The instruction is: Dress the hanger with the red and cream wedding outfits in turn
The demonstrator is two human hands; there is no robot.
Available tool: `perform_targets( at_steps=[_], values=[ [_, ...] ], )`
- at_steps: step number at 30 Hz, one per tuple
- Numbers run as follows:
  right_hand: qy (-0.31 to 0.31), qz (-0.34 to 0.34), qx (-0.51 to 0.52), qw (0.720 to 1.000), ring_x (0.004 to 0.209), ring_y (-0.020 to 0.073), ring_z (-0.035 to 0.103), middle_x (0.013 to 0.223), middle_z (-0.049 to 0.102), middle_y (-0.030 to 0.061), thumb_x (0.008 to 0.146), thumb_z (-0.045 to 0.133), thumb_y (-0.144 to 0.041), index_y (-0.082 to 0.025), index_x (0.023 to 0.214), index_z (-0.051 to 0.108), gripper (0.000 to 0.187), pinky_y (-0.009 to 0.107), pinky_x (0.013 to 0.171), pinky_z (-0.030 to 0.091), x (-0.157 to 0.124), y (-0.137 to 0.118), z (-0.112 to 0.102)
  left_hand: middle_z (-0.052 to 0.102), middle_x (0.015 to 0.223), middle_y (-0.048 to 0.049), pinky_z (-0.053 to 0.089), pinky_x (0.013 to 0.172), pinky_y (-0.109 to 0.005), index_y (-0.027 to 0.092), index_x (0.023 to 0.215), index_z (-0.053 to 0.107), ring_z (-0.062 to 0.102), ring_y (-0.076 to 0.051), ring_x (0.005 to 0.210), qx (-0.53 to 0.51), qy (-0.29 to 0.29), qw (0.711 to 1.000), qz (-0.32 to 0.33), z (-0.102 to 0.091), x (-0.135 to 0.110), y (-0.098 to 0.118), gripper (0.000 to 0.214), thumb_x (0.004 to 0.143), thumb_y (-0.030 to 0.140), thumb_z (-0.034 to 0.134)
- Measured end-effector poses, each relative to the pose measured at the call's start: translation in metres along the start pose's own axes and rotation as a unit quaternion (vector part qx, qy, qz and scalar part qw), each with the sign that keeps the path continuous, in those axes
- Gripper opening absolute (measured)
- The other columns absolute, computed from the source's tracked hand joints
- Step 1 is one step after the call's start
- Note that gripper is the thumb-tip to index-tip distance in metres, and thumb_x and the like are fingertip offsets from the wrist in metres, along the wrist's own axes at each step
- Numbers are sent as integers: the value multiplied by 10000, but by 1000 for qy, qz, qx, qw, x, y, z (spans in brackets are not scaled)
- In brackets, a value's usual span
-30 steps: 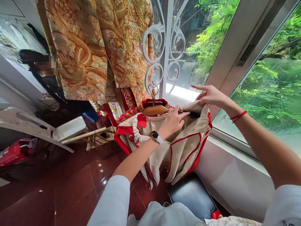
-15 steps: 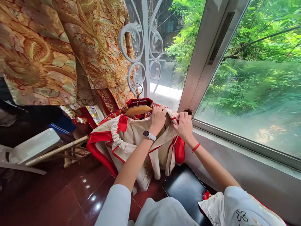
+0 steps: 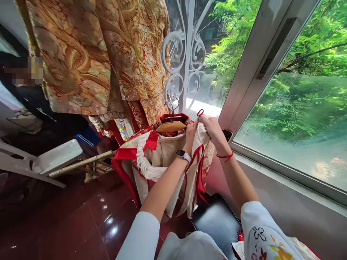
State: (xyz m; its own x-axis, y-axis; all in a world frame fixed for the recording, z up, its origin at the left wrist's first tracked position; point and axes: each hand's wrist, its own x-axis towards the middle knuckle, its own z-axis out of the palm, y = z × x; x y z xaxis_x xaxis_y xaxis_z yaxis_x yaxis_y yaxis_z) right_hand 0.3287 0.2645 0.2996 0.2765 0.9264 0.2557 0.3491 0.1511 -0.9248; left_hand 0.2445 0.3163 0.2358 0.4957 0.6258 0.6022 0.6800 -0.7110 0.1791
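A cream garment with red trim and a gathered waistband hangs open at the window corner. It is draped over a wooden hanger, whose metal hook is caught on the white scrollwork. My left hand, wearing a watch, is closed on the garment's edge near the hanger's right end; its fingertips are partly hidden. Just to the right, my right hand pinches a bunched cream part of the same garment. A small red loop sticks up by its fingertips. Beneath the cream cloth, a red embroidered collar shows around the hanger.
Gold embroidered garments hang at upper left. Below them are a bamboo pole and a white chair, with a person in dark clothes behind. A black seat stands below my hands. On the right runs a window sill with a phone.
My right hand has lifted and turned over, bringing the cloth up and nearer my left hand. The red loop now shows above it. The view has swung left.
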Motion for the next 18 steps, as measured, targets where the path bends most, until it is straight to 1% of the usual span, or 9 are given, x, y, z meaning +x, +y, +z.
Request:
perform_targets(
  at_steps=[2,4,6,8,10,12,14,16,18],
  values=[
    [-43,-5,-5,999,458,74,254,488,290,-63,743,614,-484,-236,533,325,435,242,443,201,-6,4,1,701,1062,-119,487,958,-394,164,1112,681,628,-259,1025,1,-1,1000,13,1,-3,-5,224,981,181,499],
    [-45,-33,6,998,476,95,341,519,377,-42,769,580,-534,-224,565,394,415,241,457,268,-12,21,-11,704,1093,-113,491,948,-383,179,1107,679,632,-257,1037,5,-8,1000,26,-1,-6,-8,208,982,192,514],
    [27,-71,26,997,593,155,515,659,555,14,818,500,-513,-214,695,525,325,272,543,420,-13,43,-27,704,1109,-102,490,930,-357,191,1110,673,635,-238,1018,1,-12,1000,17,-4,-9,-8,207,993,193,502],
    [69,-128,-5,989,890,224,638,958,683,70,802,507,-406,-228,936,619,250,362,789,528,-12,64,-38,710,1068,-91,488,919,-326,187,1094,669,634,-220,985,-13,-12,1000,-10,-7,-10,-6,202,1000,189,490],
    [3,-181,-75,981,1193,264,589,1253,654,91,728,555,-292,-250,1177,606,453,445,1052,453,-9,79,-40,711,1036,-87,484,931,-314,179,1059,672,629,-214,980,-26,-13,999,-22,-9,-11,-5,188,1000,193,494],
    [-90,-211,-133,964,1348,292,499,1424,565,107,681,585,-242,-245,1345,525,667,487,1169,350,-8,89,-35,710,1077,-93,480,960,-328,176,1036,680,625,-220,1011,-29,-27,999,-10,-10,-11,-4,193,995,197,493],
    [-103,-231,-172,952,1365,316,490,1463,534,124,672,614,-231,-229,1424,455,768,508,1169,358,-6,96,-25,684,1221,-110,457,1035,-370,174,1101,685,610,-236,1115,-23,-49,998,21,-14,-16,-6,241,983,174,474],
    [-53,-244,-207,946,1305,324,548,1420,578,128,686,625,-211,-226,1437,450,770,510,1117,424,-7,100,-17,589,1417,-127,386,1144,-419,165,1210,664,538,-250,1283,-16,-63,995,70,-23,-29,-9,341,946,115,453],
    [-1,-254,-233,939,1230,314,605,1349,636,118,718,583,-165,-236,1413,494,705,500,1056,481,-8,102,-12,482,1534,-120,317,1208,-449,172,1220,667,431,-252,1407,-18,-50,992,117,-42,-50,-17,405,890,60,461]
  ],
)
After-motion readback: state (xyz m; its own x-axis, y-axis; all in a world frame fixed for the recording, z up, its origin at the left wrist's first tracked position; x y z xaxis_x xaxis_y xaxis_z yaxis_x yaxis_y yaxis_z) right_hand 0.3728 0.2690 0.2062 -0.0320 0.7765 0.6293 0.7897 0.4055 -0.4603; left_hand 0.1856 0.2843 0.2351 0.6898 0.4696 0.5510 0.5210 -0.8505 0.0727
